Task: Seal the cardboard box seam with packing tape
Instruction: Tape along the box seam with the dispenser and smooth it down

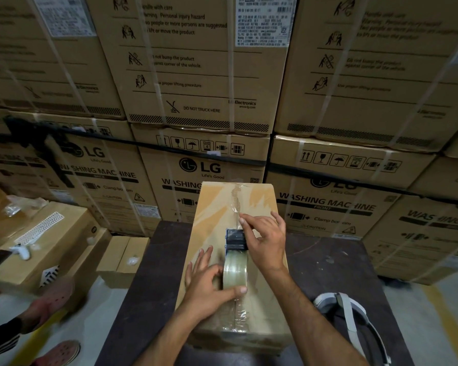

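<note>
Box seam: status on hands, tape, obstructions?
Left hand holds tape roll; right hand on dispenser. Box near seam taped, far part pending. Nothing blocking.

Cardboard box (217, 262): plain brown, long, narrow, closed; lies lengthwise on dark counter (328, 265), far end pointing away from viewer. Top seam (237, 204) runs down box middle; old torn tape residue at far end of box. Clear tape strip (238, 317) laid on seam at near end of box, wrinkled, glossy. Tape dispenser (235, 256) stands on box top over seam, mid-length: black blade head toward far end, clear tape roll toward near end.
</note>
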